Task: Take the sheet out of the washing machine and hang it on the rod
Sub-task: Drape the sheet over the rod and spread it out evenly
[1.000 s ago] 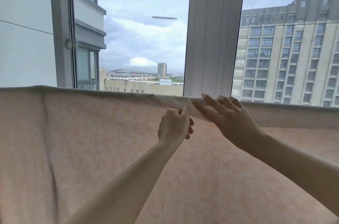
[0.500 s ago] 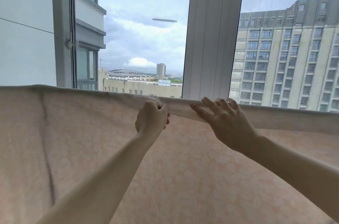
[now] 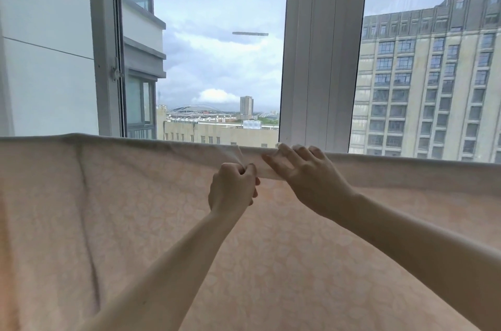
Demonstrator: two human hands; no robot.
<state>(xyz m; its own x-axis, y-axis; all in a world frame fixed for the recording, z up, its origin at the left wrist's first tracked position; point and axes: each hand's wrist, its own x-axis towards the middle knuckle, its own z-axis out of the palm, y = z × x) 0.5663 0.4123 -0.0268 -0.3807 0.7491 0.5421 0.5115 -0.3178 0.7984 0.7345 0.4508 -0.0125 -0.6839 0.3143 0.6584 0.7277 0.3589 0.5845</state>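
Observation:
A pale peach sheet (image 3: pixel 113 222) with a faint floral pattern hangs across the whole width of the view, draped over a rod that the cloth hides along its top fold. My left hand (image 3: pixel 233 189) is curled and pinches a fold of the sheet just below the top edge, at the centre. Just to its right, my right hand (image 3: pixel 306 176) lies on the top fold with its fingers spread and straight, pressing the cloth where it bends over the rod. The washing machine is out of sight.
Behind the sheet is a window with a white frame post (image 3: pixel 322 59) in the middle and an opened pane (image 3: pixel 105 46) at the left. City buildings and cloudy sky show through the glass.
My left hand went up and left along the top fold, then came back down and right, close to my right hand. My right hand stayed on the fold.

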